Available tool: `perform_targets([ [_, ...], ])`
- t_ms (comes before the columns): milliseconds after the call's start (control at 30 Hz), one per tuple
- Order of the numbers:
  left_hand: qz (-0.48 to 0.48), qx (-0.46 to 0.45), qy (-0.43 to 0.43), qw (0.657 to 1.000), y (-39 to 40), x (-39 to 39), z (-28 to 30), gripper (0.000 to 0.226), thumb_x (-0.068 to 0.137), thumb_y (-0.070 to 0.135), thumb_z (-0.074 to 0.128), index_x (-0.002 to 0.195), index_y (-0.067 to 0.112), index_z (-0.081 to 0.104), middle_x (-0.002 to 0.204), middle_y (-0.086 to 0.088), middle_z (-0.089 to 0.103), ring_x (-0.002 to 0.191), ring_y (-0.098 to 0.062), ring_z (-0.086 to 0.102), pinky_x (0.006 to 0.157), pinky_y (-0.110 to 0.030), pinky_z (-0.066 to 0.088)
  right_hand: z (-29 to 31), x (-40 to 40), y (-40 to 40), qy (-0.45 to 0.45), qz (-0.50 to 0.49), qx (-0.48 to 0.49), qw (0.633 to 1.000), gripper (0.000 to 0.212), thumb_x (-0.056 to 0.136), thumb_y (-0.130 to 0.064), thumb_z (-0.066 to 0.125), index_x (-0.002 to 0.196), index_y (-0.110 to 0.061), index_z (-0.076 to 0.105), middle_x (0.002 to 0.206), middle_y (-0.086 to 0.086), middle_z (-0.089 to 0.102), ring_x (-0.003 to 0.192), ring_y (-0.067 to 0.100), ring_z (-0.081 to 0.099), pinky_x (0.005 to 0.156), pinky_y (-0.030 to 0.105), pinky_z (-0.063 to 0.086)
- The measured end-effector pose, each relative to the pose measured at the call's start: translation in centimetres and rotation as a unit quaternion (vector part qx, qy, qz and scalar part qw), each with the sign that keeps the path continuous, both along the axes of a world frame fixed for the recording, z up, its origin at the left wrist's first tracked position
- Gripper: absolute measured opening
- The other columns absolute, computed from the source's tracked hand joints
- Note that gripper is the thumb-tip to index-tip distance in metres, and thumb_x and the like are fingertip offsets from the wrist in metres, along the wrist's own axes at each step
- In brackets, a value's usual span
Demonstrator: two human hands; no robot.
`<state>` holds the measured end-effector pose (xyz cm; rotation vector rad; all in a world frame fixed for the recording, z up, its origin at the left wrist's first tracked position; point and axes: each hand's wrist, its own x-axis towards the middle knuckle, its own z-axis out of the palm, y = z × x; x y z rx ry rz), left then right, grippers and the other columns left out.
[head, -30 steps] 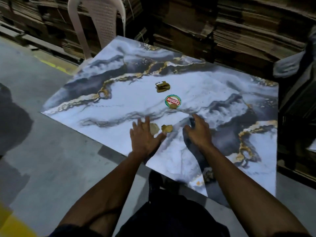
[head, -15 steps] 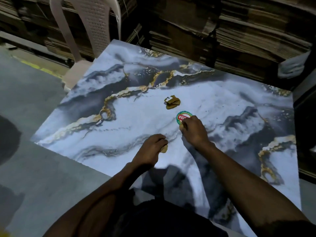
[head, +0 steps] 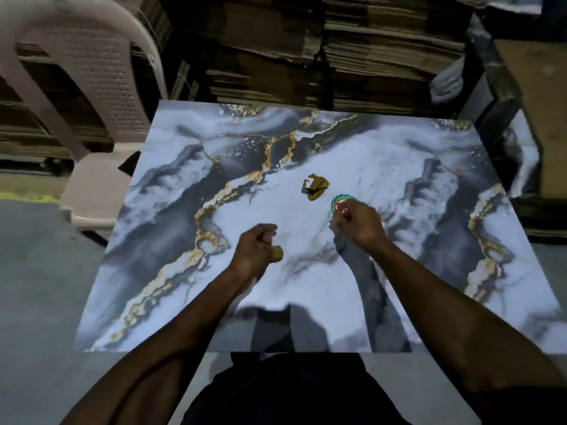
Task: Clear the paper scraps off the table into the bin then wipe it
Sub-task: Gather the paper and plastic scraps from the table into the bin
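Marble-print table (head: 184, 210); right hand (head: 357, 223) pinching round label (head: 339, 201), writing unreadable.

**Paper scraps on a marble-patterned surface**

A rectangular surface (head: 399, 167) printed with white, grey and gold marble veining carries the scraps. Near its middle lies a crumpled tan scrap (head: 316, 187), mustard-brown, creased, with a dark fold line across it, lying loose and apart from both hands. Just beside it, toward the right, sits a round label (head: 339, 201) with a green rim and a red centre, lying flat; the fingers of the right hand (head: 357, 225) cover its near edge. Nearer the person, a small tan scrap (head: 277, 253) pokes out from under the curled left hand (head: 254, 251), which grips it just above the surface.
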<state>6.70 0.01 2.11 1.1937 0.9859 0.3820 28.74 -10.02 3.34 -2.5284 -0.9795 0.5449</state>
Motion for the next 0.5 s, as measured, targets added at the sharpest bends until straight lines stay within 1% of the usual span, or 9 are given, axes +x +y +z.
perform_targets([
  [33, 0.032, -0.077, -0.026, 0.996, 0.8, -0.4, 0.5, 0.039, 0.088, -0.022, 0.038, 0.118, -0.005, 0.056, 0.098, -0.016, 0.05, 0.064, -0.024, 0.057, 0.06, -0.031, 0.057, 0.5, -0.2, 0.8, 0.012, -0.013, 0.021, 1.0, 0.025, 0.086, -0.021, 0.065, 0.11, -0.015, 0.068, 0.106, 0.009, 0.073, 0.106, 0.028, 0.065, 0.09, 0.033, 0.049],
  [67, 0.06, -0.131, -0.042, 0.989, 1.7, -0.9, 0.9, 0.038, 0.089, -0.02, 0.04, 0.118, -0.001, 0.056, 0.1, -0.017, 0.052, 0.057, -0.026, 0.06, 0.06, -0.038, 0.056, 1.1, -0.4, 1.7, 0.024, -0.021, 0.035, 0.999, 0.033, 0.087, -0.022, 0.067, 0.119, -0.014, 0.065, 0.105, 0.01, 0.073, 0.108, 0.027, 0.064, 0.091, 0.032, 0.047],
  [133, 0.108, -0.198, -0.064, 0.972, 3.0, -1.9, 1.6, 0.036, 0.09, -0.017, 0.042, 0.116, 0.003, 0.059, 0.095, -0.018, 0.054, 0.047, -0.027, 0.06, 0.06, -0.041, 0.047, 2.2, -0.3, 3.7, 0.032, -0.02, 0.041, 0.998, 0.047, 0.088, -0.024, 0.069, 0.132, -0.013, 0.057, 0.103, 0.011, 0.073, 0.109, 0.027, 0.062, 0.091, 0.033, 0.046],
  [167, 0.129, -0.22, -0.073, 0.964, 3.4, -2.2, 2.0, 0.035, 0.091, -0.016, 0.043, 0.113, 0.005, 0.06, 0.091, -0.016, 0.054, 0.045, -0.026, 0.059, 0.06, -0.041, 0.043, 2.6, 0.0, 4.8, 0.027, -0.011, 0.041, 0.999, 0.05, 0.088, -0.024, 0.069, 0.134, -0.013, 0.055, 0.106, 0.012, 0.072, 0.111, 0.028, 0.062, 0.092, 0.033, 0.045],
  [233, 0.17, -0.261, -0.089, 0.946, 3.9, -2.4, 2.7, 0.036, 0.091, -0.014, 0.041, 0.108, 0.011, 0.062, 0.095, -0.011, 0.053, 0.053, -0.024, 0.058, 0.062, -0.038, 0.039, 3.1, 0.4, 6.9, 0.024, 0.0, 0.035, 0.999, 0.05, 0.089, -0.023, 0.068, 0.135, -0.013, 0.054, 0.114, 0.013, 0.07, 0.115, 0.029, 0.061, 0.094, 0.033, 0.045],
  [300, 0.211, -0.297, -0.119, 0.924, 4.0, -2.4, 3.2, 0.036, 0.091, -0.014, 0.039, 0.107, 0.011, 0.061, 0.101, -0.008, 0.052, 0.067, -0.02, 0.053, 0.063, -0.033, 0.043, 3.1, 0.8, 8.5, 0.032, -0.005, 0.017, 0.999, 0.049, 0.09, -0.026, 0.067, 0.136, -0.013, 0.054, 0.121, 0.014, 0.067, 0.116, 0.03, 0.06, 0.095, 0.033, 0.045],
  [400, 0.26, -0.342, -0.179, 0.885, 4.1, -2.6, 3.8, 0.037, 0.09, -0.016, 0.034, 0.101, 0.007, 0.06, 0.096, -0.009, 0.055, 0.071, -0.018, 0.05, 0.069, -0.03, 0.049, 2.9, 1.0, 10.3, 0.033, -0.005, -0.021, 0.999, 0.05, 0.091, -0.028, 0.066, 0.137, -0.013, 0.052, 0.131, 0.014, 0.061, 0.121, 0.032, 0.056, 0.101, 0.037, 0.045],
  [433, 0.269, -0.348, -0.194, 0.877, 4.2, -2.5, 3.8, 0.039, 0.088, -0.018, 0.031, 0.1, 0.006, 0.059, 0.095, -0.01, 0.056, 0.073, -0.018, 0.052, 0.07, -0.03, 0.052, 2.6, 1.1, 10.6, 0.028, -0.001, -0.038, 0.999, 0.049, 0.09, -0.028, 0.066, 0.136, -0.013, 0.053, 0.132, 0.015, 0.06, 0.121, 0.033, 0.056, 0.101, 0.038, 0.046],
  [500, 0.279, -0.35, -0.207, 0.87, 4.3, -2.6, 4.0, 0.042, 0.084, -0.021, 0.029, 0.098, 0.005, 0.059, 0.094, -0.012, 0.057, 0.076, -0.02, 0.057, 0.066, -0.028, 0.057, 2.1, 1.2, 10.9, 0.013, 0.015, -0.086, 0.996, 0.042, 0.086, -0.025, 0.07, 0.124, -0.012, 0.06, 0.127, 0.016, 0.061, 0.116, 0.035, 0.058, 0.091, 0.036, 0.049],
])
